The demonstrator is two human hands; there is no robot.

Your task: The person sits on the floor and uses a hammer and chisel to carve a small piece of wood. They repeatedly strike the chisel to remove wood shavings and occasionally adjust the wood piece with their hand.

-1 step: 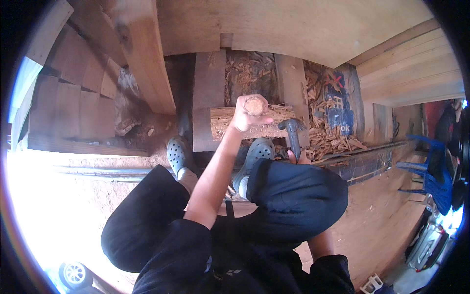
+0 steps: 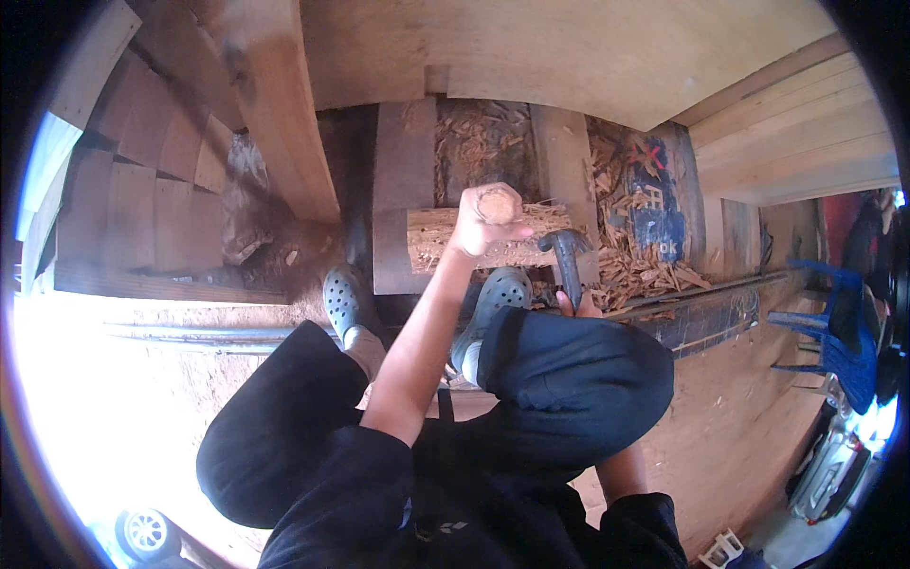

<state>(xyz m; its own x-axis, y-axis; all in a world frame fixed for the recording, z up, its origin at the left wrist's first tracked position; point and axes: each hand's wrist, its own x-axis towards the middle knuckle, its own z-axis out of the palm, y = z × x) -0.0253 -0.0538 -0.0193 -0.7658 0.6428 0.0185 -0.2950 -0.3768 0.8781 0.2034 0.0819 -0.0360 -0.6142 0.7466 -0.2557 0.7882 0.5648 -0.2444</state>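
Note:
My left hand is closed round an upright round wooden piece, its pale rough end facing up. It is over a light, splintered block of wood lying across flat boards. To the right, my right hand grips a hammer with a dark head, raised beside the block's right end; much of this hand is hidden behind the head and my knee. Wood chips lie in a heap right of the block. My feet in clogs are just below the boards.
A large plywood panel spans the top, with a leaning plank and stacked boards at left. A blue chair is at right, metal rails run crosswise, and a wheel shows at lower left.

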